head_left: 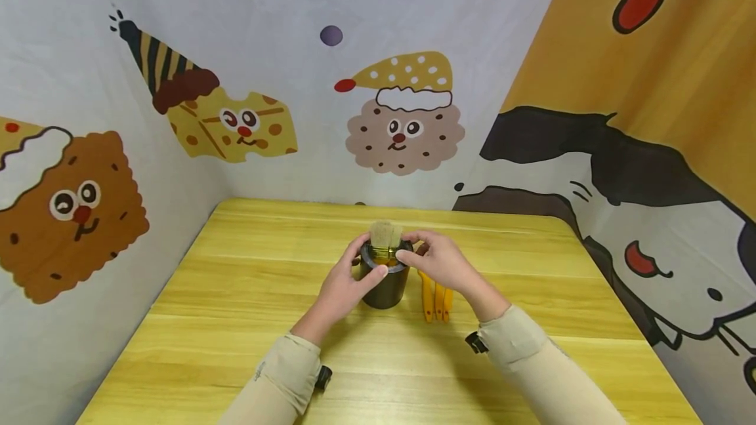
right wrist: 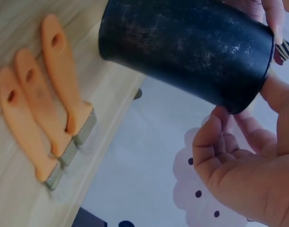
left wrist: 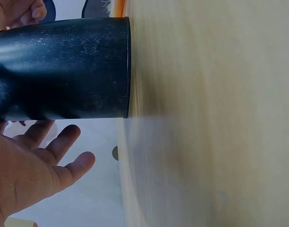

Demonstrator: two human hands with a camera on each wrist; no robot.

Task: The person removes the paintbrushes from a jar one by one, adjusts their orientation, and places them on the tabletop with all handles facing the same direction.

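A black cup (head_left: 382, 290) stands upright on the wooden table. Paintbrushes (head_left: 385, 236) stand in it, pale bristles up and metal ferrules at rim height; their handles are hidden inside. My left hand (head_left: 348, 281) grips the cup's rim from the left, its thumb over the near edge. In the left wrist view the other fingers (left wrist: 64, 142) spread out beside the cup wall. From the right, my right hand (head_left: 440, 259) holds the rim between thumb and fingers, its thumb tip close to the ferrules. The right wrist view shows its fingers (right wrist: 213, 137) curled by the rim.
Three more paintbrushes (right wrist: 45, 99) with orange handles lie side by side on the table (head_left: 266, 261), right of the cup, handle ends toward me. Printed cloth (head_left: 283, 31) with cartoon figures hangs behind the table and along its sides.
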